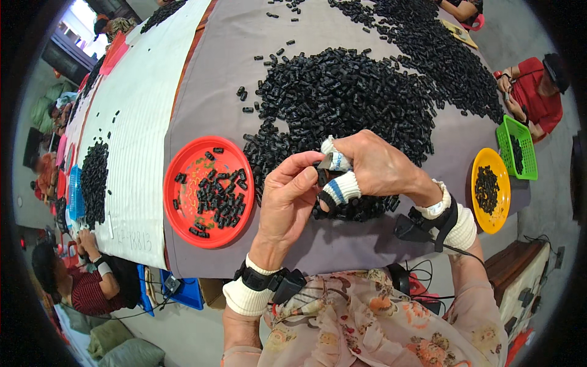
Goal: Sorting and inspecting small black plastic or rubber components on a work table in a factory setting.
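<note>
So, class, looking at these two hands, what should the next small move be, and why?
Probably a steadying pinch by the left hand on the small dark piece at its fingertips: the right hand, wearing white finger wraps, crowds close to it, and a heap of black pieces lies below, where a dropped one could get lost.

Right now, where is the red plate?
In the head view, the red plate is left of the person's left hand, beside the big pile of black pieces.
</note>
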Motion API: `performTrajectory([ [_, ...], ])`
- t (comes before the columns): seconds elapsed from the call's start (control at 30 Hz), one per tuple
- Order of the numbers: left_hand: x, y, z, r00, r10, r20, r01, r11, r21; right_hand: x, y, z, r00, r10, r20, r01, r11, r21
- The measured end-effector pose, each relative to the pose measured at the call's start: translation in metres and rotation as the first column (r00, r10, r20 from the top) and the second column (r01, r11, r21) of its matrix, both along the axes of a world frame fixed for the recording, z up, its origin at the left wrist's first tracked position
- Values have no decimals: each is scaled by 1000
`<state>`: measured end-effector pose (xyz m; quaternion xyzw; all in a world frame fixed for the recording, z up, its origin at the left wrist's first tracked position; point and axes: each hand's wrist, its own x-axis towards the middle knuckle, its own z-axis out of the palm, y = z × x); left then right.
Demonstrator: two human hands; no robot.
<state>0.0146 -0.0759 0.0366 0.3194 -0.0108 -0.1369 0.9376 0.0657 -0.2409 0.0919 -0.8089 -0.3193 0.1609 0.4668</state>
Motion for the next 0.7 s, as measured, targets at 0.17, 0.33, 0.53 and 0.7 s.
performTrajectory([
  [0.17, 1, 0, -2, 1000, -3, -4, 3, 1000, 25, 1, 0, -2, 999, -8, 51, 10, 999, -43],
  [0.33, 2, -1, 0, 1000, 4, -1, -4, 999, 34, 2, 1, -3, 998, 2, 60, 1, 998, -58],
  [0.53, 0, -1, -1, 999, 35, 2, -35, 997, 67, 0, 1, -2, 999, 18, 27, -17, 999, -50],
  [0.7, -2, -1, -1, 999, 42, 13, -43, 995, 85, -1, 1, -8, 998, 28, 59, -26, 999, -28],
])
